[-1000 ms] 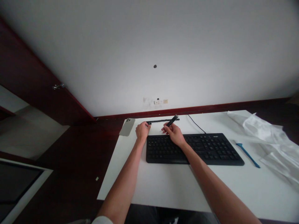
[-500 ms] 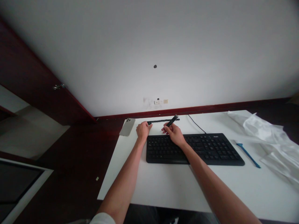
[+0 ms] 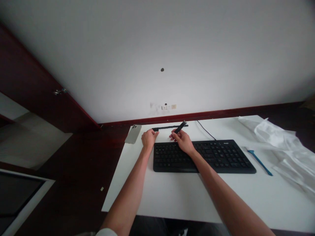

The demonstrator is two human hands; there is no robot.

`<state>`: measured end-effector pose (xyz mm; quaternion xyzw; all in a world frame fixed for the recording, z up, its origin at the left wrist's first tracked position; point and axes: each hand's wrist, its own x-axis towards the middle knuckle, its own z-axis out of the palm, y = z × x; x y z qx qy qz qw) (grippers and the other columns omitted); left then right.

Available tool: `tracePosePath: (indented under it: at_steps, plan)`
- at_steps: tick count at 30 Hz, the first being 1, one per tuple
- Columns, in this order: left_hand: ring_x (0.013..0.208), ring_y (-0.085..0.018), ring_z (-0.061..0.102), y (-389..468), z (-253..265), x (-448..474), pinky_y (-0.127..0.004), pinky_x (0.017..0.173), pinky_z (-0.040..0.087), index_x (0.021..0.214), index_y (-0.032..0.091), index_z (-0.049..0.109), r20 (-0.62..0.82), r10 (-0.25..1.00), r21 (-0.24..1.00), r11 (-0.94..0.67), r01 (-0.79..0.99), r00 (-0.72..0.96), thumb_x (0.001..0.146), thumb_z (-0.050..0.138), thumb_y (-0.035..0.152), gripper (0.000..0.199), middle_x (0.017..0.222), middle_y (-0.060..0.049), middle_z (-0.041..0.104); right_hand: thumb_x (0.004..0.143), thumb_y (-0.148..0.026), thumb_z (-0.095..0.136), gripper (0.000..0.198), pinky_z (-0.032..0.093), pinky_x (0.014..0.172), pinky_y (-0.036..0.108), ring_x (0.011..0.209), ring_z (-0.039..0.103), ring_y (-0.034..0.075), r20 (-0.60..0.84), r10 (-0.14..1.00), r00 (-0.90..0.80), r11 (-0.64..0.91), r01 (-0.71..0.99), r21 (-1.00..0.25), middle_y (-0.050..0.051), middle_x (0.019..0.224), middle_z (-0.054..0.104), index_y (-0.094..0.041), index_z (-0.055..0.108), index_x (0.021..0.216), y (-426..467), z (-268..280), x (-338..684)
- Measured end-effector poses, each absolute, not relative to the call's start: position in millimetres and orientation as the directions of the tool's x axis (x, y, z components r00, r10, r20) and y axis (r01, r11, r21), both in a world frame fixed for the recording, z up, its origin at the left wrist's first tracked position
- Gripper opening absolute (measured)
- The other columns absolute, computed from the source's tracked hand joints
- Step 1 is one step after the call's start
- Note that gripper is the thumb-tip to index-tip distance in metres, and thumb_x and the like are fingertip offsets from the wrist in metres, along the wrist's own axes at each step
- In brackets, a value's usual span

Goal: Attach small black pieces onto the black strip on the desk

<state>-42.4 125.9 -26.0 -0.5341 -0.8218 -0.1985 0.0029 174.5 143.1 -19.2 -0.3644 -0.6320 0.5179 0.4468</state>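
Slim black tool (image 3: 180,127), possibly a brush, gripped in the fingers of the right hand (image 3: 183,139) near the back edge of the black keyboard (image 3: 221,157).
The left hand (image 3: 148,137) is at the left end of a thin black row (image 3: 171,127) on the white bench (image 3: 172,193); whether its fingers pinch anything, I cannot tell. A light fingertip touch should suit the row best, with the tool's tip held clear of it.

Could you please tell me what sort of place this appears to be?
Probably a plain room in a home or small office: a white table with a keyboard on it, a bare wall with sockets, and a dark red door.
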Motion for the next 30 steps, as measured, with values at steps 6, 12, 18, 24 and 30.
tracePosePath:
  at_steps: [6, 12, 18, 24, 30]
  plan:
    - [0.090, -0.028, 0.069, 125.6, -26.8, -41.4, -0.034, 0.079, 0.046, 0.092, 0.028, 0.076, 0.215, 0.868, 0.316, 0.372, 0.873, -0.448, 0.093, 0.066, 0.054, 0.028, 0.091, -0.008, 0.075, 0.095, -0.052, 0.060, 0.034, 0.056, 0.070, 0.034, 0.075, 0.074, 0.021, 0.189, 0.925, -0.330, 0.199, -0.002, -0.980, 0.010, 0.090, 0.078, -0.019, 0.059, 0.105, 142.2, -17.2, 173.9]
    - [0.088, -0.029, 0.069, 128.3, -25.2, -40.5, -0.036, 0.077, 0.046, 0.089, 0.029, 0.076, 0.224, 0.861, 0.323, 0.376, 0.869, -0.456, 0.092, 0.066, 0.054, 0.028, 0.088, -0.008, 0.075, 0.095, -0.052, 0.061, 0.035, 0.057, 0.070, 0.034, 0.075, 0.074, 0.021, 0.185, 0.927, -0.325, 0.196, 0.001, -0.981, 0.010, 0.089, 0.078, -0.019, 0.059, 0.105, 141.4, -16.0, 173.6]
    - [0.084, -0.029, 0.067, 129.6, -29.3, -41.2, -0.035, 0.075, 0.042, 0.086, 0.028, 0.075, 0.236, 0.855, 0.363, 0.362, 0.858, -0.461, 0.091, 0.067, 0.054, 0.027, 0.086, -0.008, 0.074, 0.095, -0.053, 0.061, 0.036, 0.057, 0.070, 0.034, 0.075, 0.074, 0.021, 0.187, 0.927, -0.325, 0.197, -0.002, -0.980, 0.009, 0.089, 0.078, -0.019, 0.059, 0.105, 142.0, -17.4, 174.5]
    - [0.068, -0.020, 0.056, 130.7, -32.4, -49.1, -0.029, 0.066, 0.034, 0.077, 0.023, 0.070, 0.316, 0.846, 0.636, 0.146, 0.758, -0.428, 0.090, 0.068, 0.053, 0.033, 0.070, -0.003, 0.064, 0.096, -0.054, 0.061, 0.036, 0.057, 0.071, 0.034, 0.078, 0.075, 0.022, 0.189, 0.924, -0.332, 0.208, 0.023, -0.978, 0.010, 0.092, 0.078, -0.020, 0.060, 0.107, 143.0, -18.6, 175.4]
    - [0.064, -0.014, 0.050, 116.1, -23.6, -46.5, -0.025, 0.063, 0.035, 0.073, 0.019, 0.059, 0.381, 0.837, 0.779, -0.063, 0.624, -0.392, 0.097, 0.053, 0.045, 0.037, 0.066, 0.000, 0.055, 0.095, -0.056, 0.061, 0.038, 0.057, 0.070, 0.034, 0.077, 0.074, 0.022, 0.200, 0.919, -0.341, 0.218, 0.015, -0.976, 0.010, 0.092, 0.077, -0.019, 0.059, 0.106, 143.2, -19.2, 175.5]
